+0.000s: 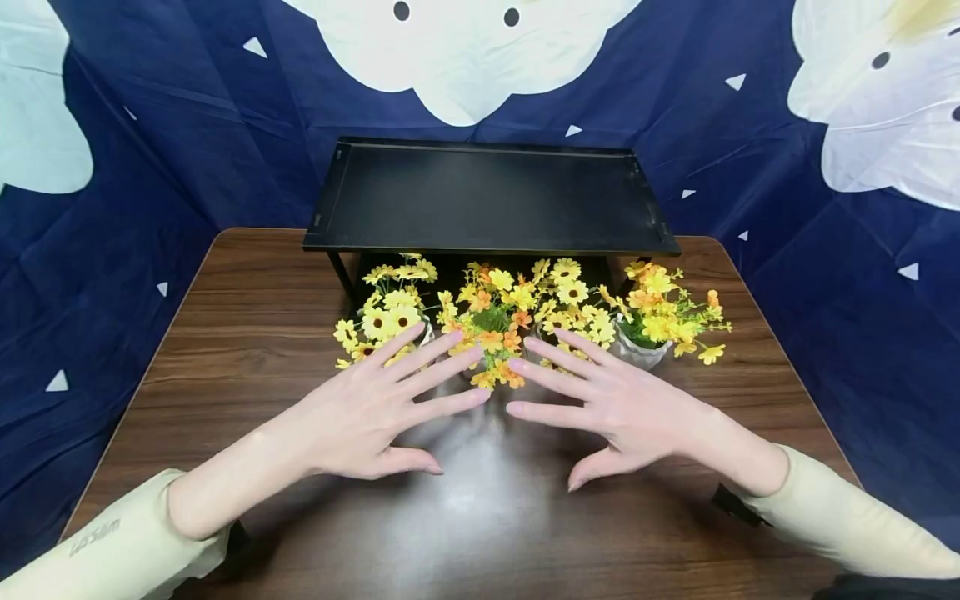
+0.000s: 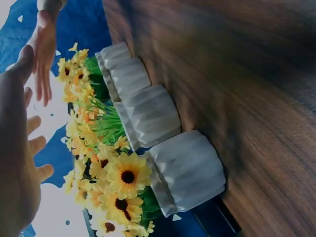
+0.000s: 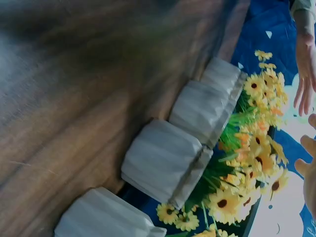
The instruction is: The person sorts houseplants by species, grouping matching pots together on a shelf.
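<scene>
My left hand (image 1: pixel 371 412) hovers over the table with its fingers straight and spread, holding nothing. My right hand (image 1: pixel 626 408) mirrors it, palm down and fingers fanned apart. Just beyond the fingertips, several potted artificial flowers stand in a row: pale yellow daisies (image 1: pixel 386 321) at left, a yellow and orange bunch (image 1: pixel 491 337) in the middle, more daisies (image 1: pixel 573 292) beside it, and a yellow-orange bunch (image 1: pixel 656 304) at far right. In the left wrist view the pots are white and pleated, such as the nearest pot (image 2: pixel 190 170). Parts of the flowers are hidden behind the hands in the head view.
A black raised shelf (image 1: pixel 487 196) stands behind the flowers at the back of the brown wooden table (image 1: pixel 225 333). Dark blue cloth (image 1: pixel 187 108) with white cloud shapes hangs around the table's back and sides.
</scene>
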A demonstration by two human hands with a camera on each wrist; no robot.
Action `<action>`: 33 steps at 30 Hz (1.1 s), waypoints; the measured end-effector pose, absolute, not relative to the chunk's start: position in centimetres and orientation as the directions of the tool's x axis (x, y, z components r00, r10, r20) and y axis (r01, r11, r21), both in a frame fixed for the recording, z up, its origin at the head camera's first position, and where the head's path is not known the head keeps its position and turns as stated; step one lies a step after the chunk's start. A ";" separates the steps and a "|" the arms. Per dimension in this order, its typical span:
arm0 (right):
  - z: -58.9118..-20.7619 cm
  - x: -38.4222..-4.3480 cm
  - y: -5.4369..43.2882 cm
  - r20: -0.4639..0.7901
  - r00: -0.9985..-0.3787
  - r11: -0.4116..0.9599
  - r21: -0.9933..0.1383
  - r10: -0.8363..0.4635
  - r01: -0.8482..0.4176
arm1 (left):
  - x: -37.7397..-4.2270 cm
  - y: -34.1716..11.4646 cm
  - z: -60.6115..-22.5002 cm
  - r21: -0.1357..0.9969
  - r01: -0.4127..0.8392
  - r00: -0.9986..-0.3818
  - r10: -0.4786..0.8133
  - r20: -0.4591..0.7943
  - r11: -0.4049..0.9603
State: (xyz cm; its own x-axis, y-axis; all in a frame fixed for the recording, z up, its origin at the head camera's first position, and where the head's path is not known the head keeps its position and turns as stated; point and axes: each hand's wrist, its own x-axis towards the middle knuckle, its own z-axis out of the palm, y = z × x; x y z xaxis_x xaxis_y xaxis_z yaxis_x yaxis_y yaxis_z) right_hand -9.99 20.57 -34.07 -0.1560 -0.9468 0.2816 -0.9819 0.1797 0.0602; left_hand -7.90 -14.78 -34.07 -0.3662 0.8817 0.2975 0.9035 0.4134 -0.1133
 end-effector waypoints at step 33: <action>-32.0 -13.9 22.1 0.617 -0.276 0.270 -0.107 -0.737 -0.957 | -12.2 -16.6 -31.3 0.050 0.788 -0.543 0.655 0.525 0.613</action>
State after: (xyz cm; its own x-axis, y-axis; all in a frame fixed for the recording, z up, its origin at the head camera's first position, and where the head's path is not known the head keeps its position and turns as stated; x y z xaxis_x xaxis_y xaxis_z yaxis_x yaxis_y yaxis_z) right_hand -13.93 22.12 -32.00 -0.2763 -0.7370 0.6168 -0.9571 0.2695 -0.1066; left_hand -12.21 -16.58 -31.30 -0.5431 0.6550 0.5254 0.7883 0.6132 0.0504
